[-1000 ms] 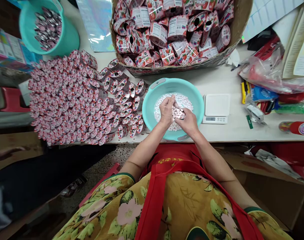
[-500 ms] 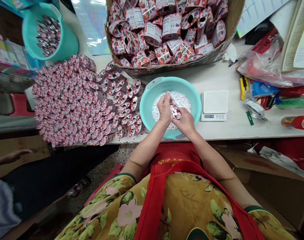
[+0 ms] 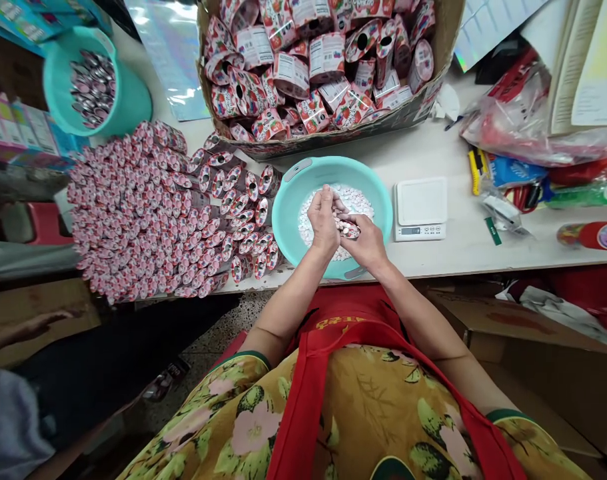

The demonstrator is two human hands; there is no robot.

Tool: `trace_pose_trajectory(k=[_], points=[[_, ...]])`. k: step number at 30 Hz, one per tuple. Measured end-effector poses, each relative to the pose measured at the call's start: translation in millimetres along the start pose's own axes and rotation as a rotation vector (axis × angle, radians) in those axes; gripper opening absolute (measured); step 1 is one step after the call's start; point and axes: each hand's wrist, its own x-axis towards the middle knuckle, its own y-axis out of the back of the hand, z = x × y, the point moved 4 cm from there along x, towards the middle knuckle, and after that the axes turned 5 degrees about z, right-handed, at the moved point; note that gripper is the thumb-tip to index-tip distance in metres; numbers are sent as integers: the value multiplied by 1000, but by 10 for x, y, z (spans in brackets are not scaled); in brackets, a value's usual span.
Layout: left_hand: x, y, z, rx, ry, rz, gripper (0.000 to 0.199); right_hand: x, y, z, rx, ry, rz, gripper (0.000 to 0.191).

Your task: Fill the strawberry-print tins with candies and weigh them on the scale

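Observation:
Over a turquoise basin (image 3: pixel 282 223) of small pale pink and white candies (image 3: pixel 359 201), my two hands meet. My left hand (image 3: pixel 325 220) is cupped, with a handful of candies against its palm and fingers. Just to its right, my right hand (image 3: pixel 367 244) is closed around a small red-and-white printed container (image 3: pixel 352 233), mostly hidden by the fingers. Candies lie at the container's opening between both hands. Left of the basin stand many strawberry-printed containers (image 3: pixel 242 219) packed close together, the nearer ones with dark openings showing.
A cardboard box (image 3: pixel 333 141) of similar containers sits behind the basin. To the right are a white digital scale (image 3: pixel 422 203), a yellow cutter (image 3: pixel 478 172) and plastic bags (image 3: pixel 513 133). A turquoise bucket (image 3: pixel 133 100) stands back left. Another person's hand (image 3: pixel 46 321) shows at lower left.
The view has shifted slightly, so the table things sit a little further left. Both hands stay together over the basin; the candies between them have moved lower, toward the container.

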Motion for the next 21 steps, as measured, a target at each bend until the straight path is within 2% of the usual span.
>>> trace_pose_trajectory(k=[5,8,12,16,18,21], points=[[-59,-125,-24,55,62,-43,49,51,65,20,-21,-13,-3,29],[-50,-163,27,55,93,-91,50,77,120,80,87,-13,-20,33],[85,-11,171,-8,91,-88,46,62,309,182,287,4,-10,44],[150,178,170,-26,130,-16,45,24,454,227,321,3,13,45],[77,171,142,-46,94,20,46,22,426,192,273,41,-6,41],[-118,30,113,-38,-32,9,48,43,299,119,181,74,-46,35]])
